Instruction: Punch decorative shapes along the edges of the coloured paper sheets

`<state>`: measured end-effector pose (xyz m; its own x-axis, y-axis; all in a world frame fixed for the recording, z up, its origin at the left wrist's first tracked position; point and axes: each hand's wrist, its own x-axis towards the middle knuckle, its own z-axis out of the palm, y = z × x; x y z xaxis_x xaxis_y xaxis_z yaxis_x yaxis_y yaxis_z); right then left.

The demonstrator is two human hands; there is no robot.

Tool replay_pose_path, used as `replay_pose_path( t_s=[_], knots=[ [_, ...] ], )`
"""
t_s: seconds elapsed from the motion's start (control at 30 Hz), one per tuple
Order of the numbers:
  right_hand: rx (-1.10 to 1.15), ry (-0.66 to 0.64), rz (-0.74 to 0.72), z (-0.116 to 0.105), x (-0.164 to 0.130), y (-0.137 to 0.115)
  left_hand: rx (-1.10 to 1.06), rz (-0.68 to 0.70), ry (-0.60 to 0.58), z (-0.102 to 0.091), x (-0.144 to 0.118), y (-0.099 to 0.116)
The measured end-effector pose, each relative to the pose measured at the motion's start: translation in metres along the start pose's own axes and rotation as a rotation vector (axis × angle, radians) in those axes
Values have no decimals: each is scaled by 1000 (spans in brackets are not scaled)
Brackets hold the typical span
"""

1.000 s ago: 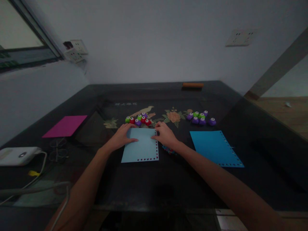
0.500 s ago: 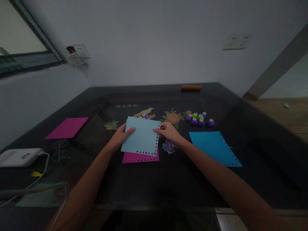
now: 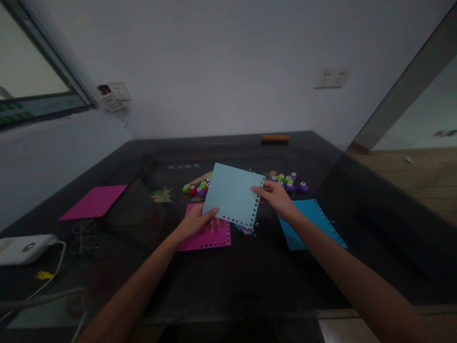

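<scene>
Dark glass surface [image 3: 228, 281] — both hands lift the pale blue punched sheet [image 3: 232, 194] above the magenta sheet [image 3: 209, 234]; left hand [image 3: 194, 223] and right hand [image 3: 276, 196] fingers pinch its edges — setting it aside seems underway, needing a steady grip.

The light blue sheet [image 3: 233, 194] covers the top of the magenta sheet [image 3: 210, 234] under it and hides most of the confetti pile [image 3: 246, 229], plus part of the table's [image 3: 228, 281] inlaid picture. The right arm blocks a corner of the blue sheet [image 3: 310, 220]. The little punches [image 3: 288, 180] are too small to make out shapes (way too dim). The white device [image 3: 21, 247] is cut off at the left edge.
</scene>
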<state>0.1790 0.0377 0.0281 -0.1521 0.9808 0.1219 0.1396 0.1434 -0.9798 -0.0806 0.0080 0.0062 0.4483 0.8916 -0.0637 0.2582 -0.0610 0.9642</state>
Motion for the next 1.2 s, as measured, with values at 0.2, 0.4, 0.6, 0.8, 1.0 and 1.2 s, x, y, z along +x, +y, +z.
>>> replay_pose_path(
  t_s=[0.2,0.4,0.6,0.8,1.0,1.2],
  knots=[
    [-69,-100,63,-22,-37,-4,-10,44,19,36,17,24],
    [-106,-86,101,-29,-49,6,36,40,137,61,18,25],
    [-144,-117,161,-27,-51,8,79,-19,214,61,8,23],
    [5,-149,200,-24,-52,6,14,-44,224,65,5,30],
    [85,-163,276,-19,-56,3,4,-52,201,68,4,30],
    [119,-94,268,-16,-57,3,0,-39,149,74,4,31]
  ],
)
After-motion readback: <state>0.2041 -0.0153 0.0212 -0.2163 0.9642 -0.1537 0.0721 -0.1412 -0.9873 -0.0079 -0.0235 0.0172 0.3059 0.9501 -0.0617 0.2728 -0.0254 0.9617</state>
